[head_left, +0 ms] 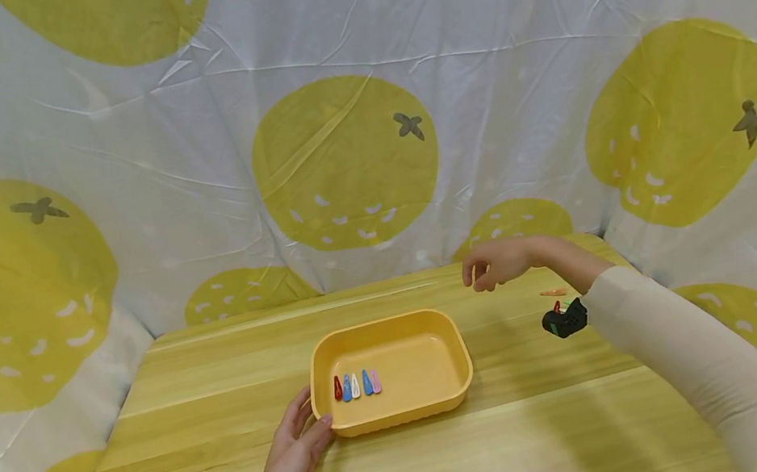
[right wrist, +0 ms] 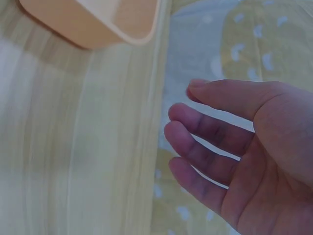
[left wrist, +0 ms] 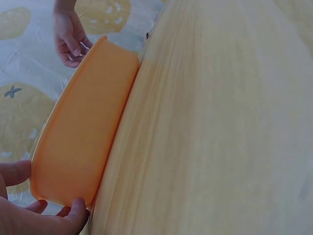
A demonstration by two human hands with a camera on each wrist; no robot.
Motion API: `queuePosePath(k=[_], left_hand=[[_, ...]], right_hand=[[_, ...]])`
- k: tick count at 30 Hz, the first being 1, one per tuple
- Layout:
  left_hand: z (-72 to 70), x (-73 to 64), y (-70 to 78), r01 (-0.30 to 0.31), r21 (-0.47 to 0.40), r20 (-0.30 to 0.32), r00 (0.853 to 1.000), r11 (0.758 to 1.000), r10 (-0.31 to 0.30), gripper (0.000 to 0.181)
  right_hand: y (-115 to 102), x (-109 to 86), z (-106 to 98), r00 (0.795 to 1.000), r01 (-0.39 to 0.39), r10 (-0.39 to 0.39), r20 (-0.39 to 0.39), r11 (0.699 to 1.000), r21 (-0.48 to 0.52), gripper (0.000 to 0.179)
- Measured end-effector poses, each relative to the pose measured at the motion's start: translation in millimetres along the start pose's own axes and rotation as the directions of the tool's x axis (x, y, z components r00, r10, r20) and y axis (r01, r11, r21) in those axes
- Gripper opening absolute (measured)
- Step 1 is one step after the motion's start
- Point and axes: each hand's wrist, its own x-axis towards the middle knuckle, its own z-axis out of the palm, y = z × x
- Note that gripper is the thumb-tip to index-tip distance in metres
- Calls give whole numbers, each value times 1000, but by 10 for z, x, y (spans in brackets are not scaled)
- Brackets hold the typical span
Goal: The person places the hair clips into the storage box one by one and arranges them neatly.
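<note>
A yellow-orange plastic tray (head_left: 411,406) stands on the wooden table. Several snap hair clips lie in a row at its left end: a red clip (head_left: 338,388), a blue clip (head_left: 346,388), a white clip (head_left: 354,386), another blue clip (head_left: 367,383) and a pink clip (head_left: 375,382). At the tray's near left corner my left hand (head_left: 295,454) holds the wall between thumb and fingers. Off the tray's far right side, my right hand (head_left: 497,262) is raised above the table with loosely bent fingers. Nothing shows between those fingers in the right wrist view.
On the right of the table sits a small black object with holes (head_left: 565,319), shaped like a clog, with red and green bits by it. An orange clip (head_left: 553,292) lies just behind it. A fruit-print curtain (head_left: 481,139) hangs behind the table.
</note>
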Motion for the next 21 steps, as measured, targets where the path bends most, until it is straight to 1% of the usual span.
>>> queuePosePath(k=[5,10,17,21], left_hand=[[-3,5,-1,0,-3,2,1000,1000,0,70],[-3,6,4,2,-3,-3,1000,1000,-2,70],[-1,2,2,-2,-8,-6,1000,1000,2,70],[-4,4,-2,-2,-10,-1,1000,1000,2,71]], right_hand=[[178,-163,-44,999,-47,47,-16,997,54,18],[364,-295,-56,997,-73,77,-29,991,110,19],[598,-466,-45,985,-147,161,-55,969,199,19],[735,-551,-7,979,-166,189,-73,957,238,18]])
